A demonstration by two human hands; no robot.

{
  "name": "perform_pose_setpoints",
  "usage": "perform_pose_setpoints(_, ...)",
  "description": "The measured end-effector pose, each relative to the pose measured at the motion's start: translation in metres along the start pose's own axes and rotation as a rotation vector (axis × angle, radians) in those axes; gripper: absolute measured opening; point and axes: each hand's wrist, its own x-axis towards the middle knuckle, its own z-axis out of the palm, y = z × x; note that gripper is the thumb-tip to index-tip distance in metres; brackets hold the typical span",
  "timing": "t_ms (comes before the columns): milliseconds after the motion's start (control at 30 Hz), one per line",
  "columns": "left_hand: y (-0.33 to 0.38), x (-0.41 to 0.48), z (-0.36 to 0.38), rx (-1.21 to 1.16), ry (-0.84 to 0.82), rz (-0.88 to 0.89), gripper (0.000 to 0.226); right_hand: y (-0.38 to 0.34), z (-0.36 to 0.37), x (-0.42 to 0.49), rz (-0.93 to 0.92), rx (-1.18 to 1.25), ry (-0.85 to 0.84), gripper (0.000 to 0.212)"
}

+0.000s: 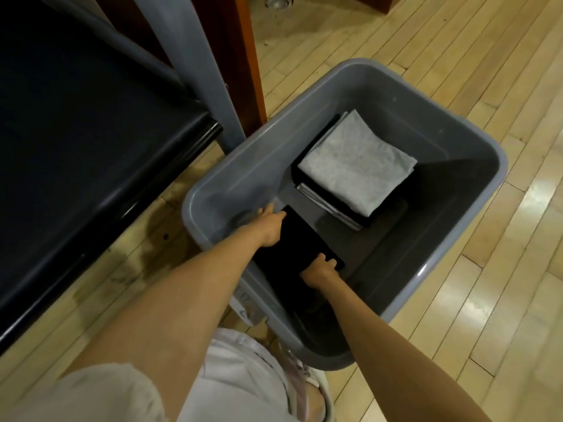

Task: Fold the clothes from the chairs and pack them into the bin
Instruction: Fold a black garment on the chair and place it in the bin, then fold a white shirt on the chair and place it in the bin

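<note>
Packing step, entry for the item in hand: folded black garment (294,248), held low inside the grey bin (499,166) at its near end, close to the left wall.

- Left hand (269,228): fingers curled at the garment's far corner, gripping it.
- Right hand (320,271): fingers curled over the near right edge, gripping it.
- Already packed: folded stack (356,166) at the far end, light grey piece on top, apart from the black garment.
- Contact with the bin floor: cannot tell.
- Adjacent: black chair seat (76,132), wooden floor (457,71).

Next move, judged: lay it flat and release both grips without disturbing the fold.
</note>
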Motion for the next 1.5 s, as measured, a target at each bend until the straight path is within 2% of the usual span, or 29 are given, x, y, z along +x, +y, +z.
perform_pose_setpoints(67, 0.003, -0.008, -0.006, -0.011, 0.009, 0.002, 0.060, 0.000, -0.002, -0.006, -0.011, -0.014, 0.031, 0.066)
perform_pose_setpoints(167, 0.012, -0.030, -0.017, 0.002, 0.013, -0.002, 0.054, -0.005, -0.009, -0.023, -0.128, -0.109, 0.150, 0.060)
perform_pose_setpoints(400, 0.002, -0.120, -0.051, 0.190, 0.182, -0.058, 0.038, -0.045, -0.037, -0.099, -0.468, -0.546, 0.428, 0.044)
perform_pose_setpoints(567, -0.024, -0.216, -0.081, 0.203, 0.485, -0.142, 0.036, -0.093, -0.047, -0.178, -0.727, -0.654, 0.686, 0.042)
perform_pose_setpoints(700, -0.077, -0.307, -0.080, 0.155, 0.737, -0.314, 0.040, -0.139, -0.029, -0.246, -1.087, -0.622, 0.820, 0.037)
perform_pose_setpoints(867, -0.162, -0.399, -0.046, 0.036, 0.889, -0.603, 0.041, -0.201, 0.036, -0.321, -1.513, -0.643, 0.719, 0.040)
perform_pose_setpoints(1000, -0.228, -0.454, -0.011, -0.164, 0.996, -0.759, 0.037, -0.253, 0.102, -0.355, -1.684, -0.786, 0.595, 0.044)
perform_pose_setpoints(1100, -0.278, -0.486, 0.014, -0.342, 1.065, -0.865, 0.036, -0.291, 0.150, -0.371, -1.746, -0.872, 0.497, 0.046)
perform_pose_setpoints(1300, -0.368, -0.515, 0.071, -0.632, 1.115, -1.029, 0.047, -0.361, 0.240, -0.385, -1.756, -1.065, 0.294, 0.049)
perform_pose_setpoints(1367, -0.390, -0.514, 0.085, -0.698, 1.093, -1.059, 0.048, -0.381, 0.266, -0.382, -1.751, -1.087, 0.261, 0.050)
perform_pose_setpoints(1500, -0.412, -0.509, 0.113, -0.782, 0.949, -1.093, 0.032, -0.416, 0.313, -0.372, -1.722, -0.999, 0.233, 0.049)
